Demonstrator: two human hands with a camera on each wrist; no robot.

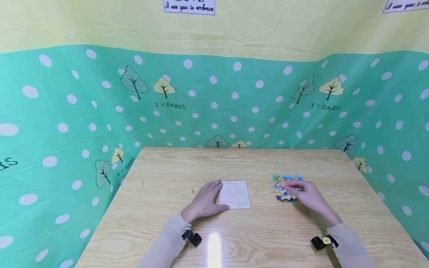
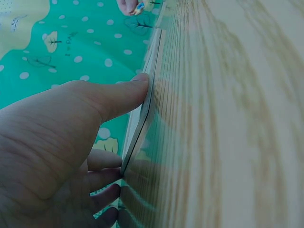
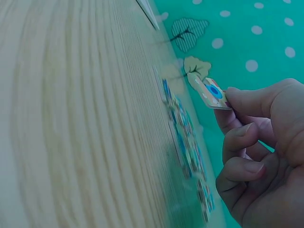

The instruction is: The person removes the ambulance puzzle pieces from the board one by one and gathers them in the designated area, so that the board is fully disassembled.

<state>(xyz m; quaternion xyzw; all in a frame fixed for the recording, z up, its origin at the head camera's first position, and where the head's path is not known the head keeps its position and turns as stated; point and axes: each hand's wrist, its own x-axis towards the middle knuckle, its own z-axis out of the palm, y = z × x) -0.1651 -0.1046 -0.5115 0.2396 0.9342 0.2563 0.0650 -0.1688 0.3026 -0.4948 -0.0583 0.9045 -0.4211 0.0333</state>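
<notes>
A square white puzzle tray (image 1: 234, 195) with a raised rim lies flat on the table. My left hand (image 1: 206, 199) rests at its left side, fingers stretched along that edge. In the left wrist view the thumb (image 2: 124, 97) touches the tray's near edge. My right hand (image 1: 309, 195) is raised just over a group of colourful puzzle pieces (image 1: 280, 198). Between thumb and forefinger it pinches one puzzle piece (image 3: 210, 95), cream with a blue round mark, held clear of the table in the right wrist view. The hand hides part of the group.
The wooden table (image 1: 268, 238) has a tiny dark bit (image 1: 192, 191) left of the left hand. A green dotted cloth (image 1: 214, 100) hangs behind and along both sides. Dark wrist cameras sit on both sleeves.
</notes>
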